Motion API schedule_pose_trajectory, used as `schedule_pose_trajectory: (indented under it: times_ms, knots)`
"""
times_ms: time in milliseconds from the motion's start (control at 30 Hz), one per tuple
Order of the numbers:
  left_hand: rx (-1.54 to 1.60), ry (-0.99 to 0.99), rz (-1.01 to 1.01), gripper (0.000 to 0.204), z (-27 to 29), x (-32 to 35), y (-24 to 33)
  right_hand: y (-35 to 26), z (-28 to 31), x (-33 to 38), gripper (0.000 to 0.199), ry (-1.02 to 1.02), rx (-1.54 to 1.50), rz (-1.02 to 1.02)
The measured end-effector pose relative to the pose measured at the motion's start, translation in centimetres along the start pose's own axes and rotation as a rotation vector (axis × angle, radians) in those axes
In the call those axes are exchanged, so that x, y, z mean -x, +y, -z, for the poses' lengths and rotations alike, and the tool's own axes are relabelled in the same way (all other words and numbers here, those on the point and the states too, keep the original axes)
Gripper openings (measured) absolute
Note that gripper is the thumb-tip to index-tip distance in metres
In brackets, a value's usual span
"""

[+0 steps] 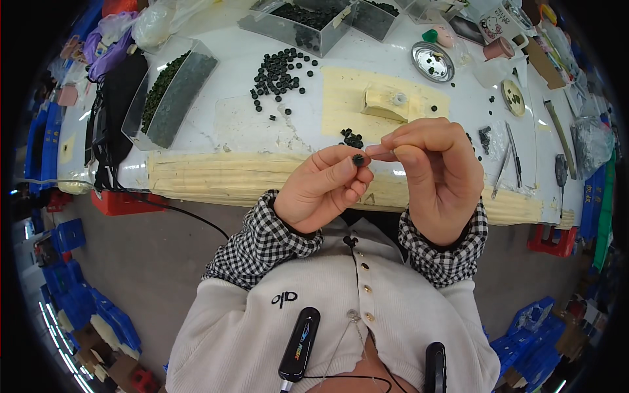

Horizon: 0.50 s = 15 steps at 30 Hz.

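Just past the table's near edge, my left hand (325, 186) pinches a small black ridged round part (358, 160) between thumb and forefinger, its other fingers curled. My right hand (438, 171) comes up against it from the right, with thumb and fingertips closed together beside the part. Whatever those fingertips hold, if anything, is too small to make out. Beyond the hands lies a little heap of black parts (352, 138). A tape-wrapped block (385, 103) with a pale knob stands on a yellow taped patch (335, 88) of the table.
Many black round parts (278, 73) are scattered at centre left. A clear tray of dark green bits (187, 85) stands left, clear bins of black parts (321, 40) at the back. To the right are a metal dish (444, 73), tweezers (502, 169) and a screwdriver (561, 173). Padding (229, 175) lines the near edge.
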<state>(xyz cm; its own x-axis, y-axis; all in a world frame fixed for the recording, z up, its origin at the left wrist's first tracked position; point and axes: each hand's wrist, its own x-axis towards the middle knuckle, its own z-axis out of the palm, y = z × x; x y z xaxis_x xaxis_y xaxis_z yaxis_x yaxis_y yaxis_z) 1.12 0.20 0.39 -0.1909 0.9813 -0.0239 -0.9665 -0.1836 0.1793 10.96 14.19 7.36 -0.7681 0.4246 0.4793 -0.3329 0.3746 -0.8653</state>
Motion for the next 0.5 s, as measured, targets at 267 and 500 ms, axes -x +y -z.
schedule_pose_trajectory:
  times_ms: [267,500]
  knots:
    - [0.006,-0.001,0.000,0.020,0.1,-0.1,0.0,0.1,0.1,0.0,0.005,-0.004,-0.001,0.008]
    - [0.040,-0.025,-0.018,0.020,0.3,-0.1,0.0,0.5,1.3,-0.4,0.018,0.127,0.077,0.050]
